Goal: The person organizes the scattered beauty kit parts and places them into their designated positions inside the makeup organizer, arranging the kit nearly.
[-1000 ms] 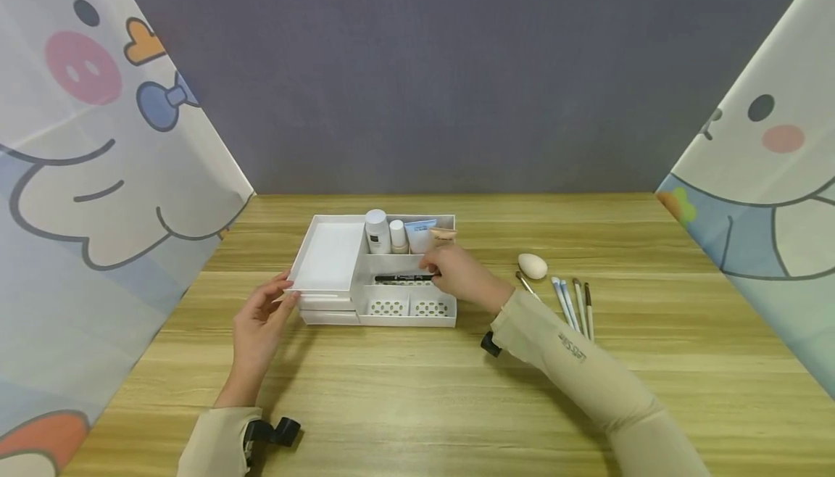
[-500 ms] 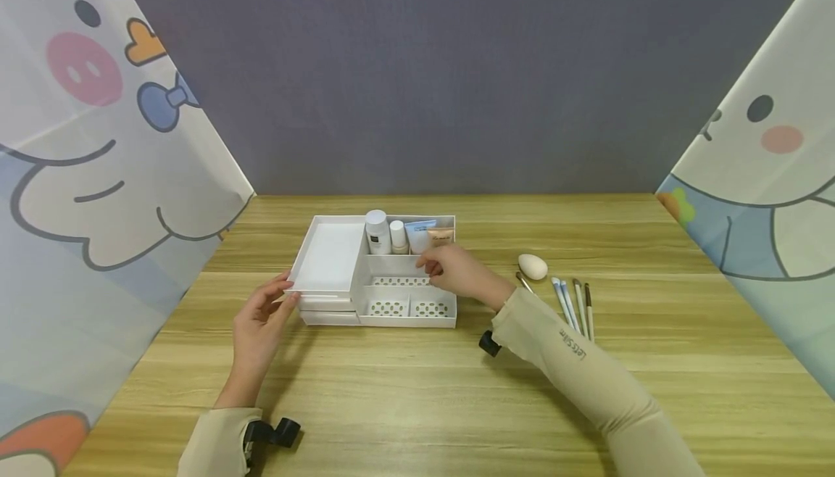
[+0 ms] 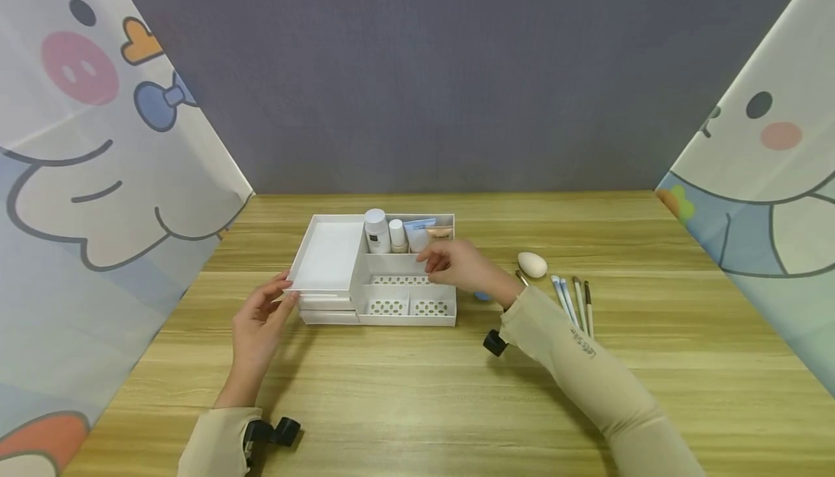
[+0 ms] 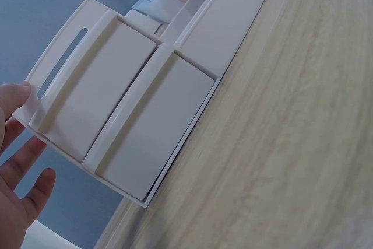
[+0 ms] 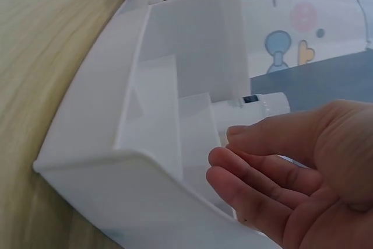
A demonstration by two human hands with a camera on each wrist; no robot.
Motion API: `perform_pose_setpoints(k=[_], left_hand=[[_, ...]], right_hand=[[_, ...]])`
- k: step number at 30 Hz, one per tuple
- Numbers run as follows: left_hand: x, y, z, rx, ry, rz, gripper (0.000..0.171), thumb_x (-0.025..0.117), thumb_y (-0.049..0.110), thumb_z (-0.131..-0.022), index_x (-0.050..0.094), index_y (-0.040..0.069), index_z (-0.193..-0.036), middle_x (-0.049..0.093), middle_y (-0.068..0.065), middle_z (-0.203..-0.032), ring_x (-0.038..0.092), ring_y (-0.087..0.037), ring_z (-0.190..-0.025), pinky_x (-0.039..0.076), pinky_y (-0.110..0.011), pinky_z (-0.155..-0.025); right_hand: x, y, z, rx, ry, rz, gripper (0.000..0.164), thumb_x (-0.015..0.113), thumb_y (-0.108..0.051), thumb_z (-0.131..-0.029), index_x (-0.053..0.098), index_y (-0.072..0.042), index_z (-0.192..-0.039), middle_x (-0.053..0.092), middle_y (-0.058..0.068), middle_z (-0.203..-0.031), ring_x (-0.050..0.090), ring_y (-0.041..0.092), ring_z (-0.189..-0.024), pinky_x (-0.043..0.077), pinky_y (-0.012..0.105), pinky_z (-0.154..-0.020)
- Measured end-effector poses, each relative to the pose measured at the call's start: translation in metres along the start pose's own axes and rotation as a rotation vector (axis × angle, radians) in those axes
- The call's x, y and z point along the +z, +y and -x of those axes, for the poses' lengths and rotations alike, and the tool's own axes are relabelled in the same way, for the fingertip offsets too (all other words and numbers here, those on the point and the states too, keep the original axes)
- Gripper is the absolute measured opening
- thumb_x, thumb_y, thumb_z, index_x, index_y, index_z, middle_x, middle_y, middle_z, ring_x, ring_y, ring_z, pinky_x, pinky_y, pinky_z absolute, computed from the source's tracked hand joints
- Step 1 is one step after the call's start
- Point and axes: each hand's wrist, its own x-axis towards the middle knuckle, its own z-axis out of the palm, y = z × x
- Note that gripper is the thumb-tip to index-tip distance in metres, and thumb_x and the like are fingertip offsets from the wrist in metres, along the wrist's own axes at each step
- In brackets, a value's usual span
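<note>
A white desk organizer [image 3: 328,252] stands on the table. My left hand [image 3: 257,325] pinches its left front corner; in the left wrist view the thumb [image 4: 14,94] lies at the top edge by the slot. My right hand [image 3: 459,267] hovers over the right end of the organizer's middle compartment, fingers loosely curled with nothing between them. Behind it, the back compartment holds a white bottle [image 3: 376,234], a smaller white-capped bottle [image 3: 397,236], a blue tube [image 3: 419,236] and a beige tube [image 3: 440,233], partly covered by the hand. No pen shows in any current view.
Right of the organizer lie a white egg-shaped sponge [image 3: 532,265] and several makeup brushes [image 3: 579,303], one partly hidden by my right sleeve. A small blue object [image 3: 482,296] peeks out beneath my right wrist. Two drawers [image 4: 148,123] form the organizer's left front.
A black pen, at my right fingers over the middle compartment, has dropped out of sight. My right hand has shifted slightly right, its fingers loosened. The left hand stays put.
</note>
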Motion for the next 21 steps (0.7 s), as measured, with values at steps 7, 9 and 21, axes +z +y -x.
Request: perform_pose_setpoints(k=[7,9,21], left_hand=[[0.000,0.003,0.000,-0.005,-0.004,-0.005,0.017,0.068,-0.012,-0.088,0.067,-0.012,-0.105,0.068,-0.009,-0.122,0.062,0.000,-0.107,0.051,-0.013,-0.079],[0.000,0.003,0.000,-0.005,-0.004,0.004,0.017,0.068,-0.012,-0.088,0.067,-0.012,-0.105,0.068,-0.007,-0.122,0.062,0.000,-0.107,0.051,-0.013,-0.079],[-0.001,0.002,0.000,0.011,-0.002,0.002,0.016,0.066,-0.014,-0.088,0.065,-0.014,-0.104,0.069,-0.006,-0.122,0.062,0.000,-0.107,0.050,-0.013,-0.079]], right_hand=[[-0.013,0.000,0.009,-0.004,0.036,-0.114,0.034,0.071,0.008,-0.085,0.064,0.008,-0.119,0.069,0.016,-0.094,0.068,0.026,-0.089,0.058,0.034,-0.079],[-0.017,0.001,0.012,0.006,0.039,-0.138,0.035,0.071,0.007,-0.086,0.063,0.008,-0.120,0.069,0.017,-0.095,0.068,0.026,-0.090,0.058,0.034,-0.080],[-0.038,0.012,0.032,0.089,0.084,-0.177,0.040,0.072,0.002,-0.087,0.060,0.007,-0.125,0.070,0.015,-0.097,0.067,0.023,-0.090,0.056,0.033,-0.078]])
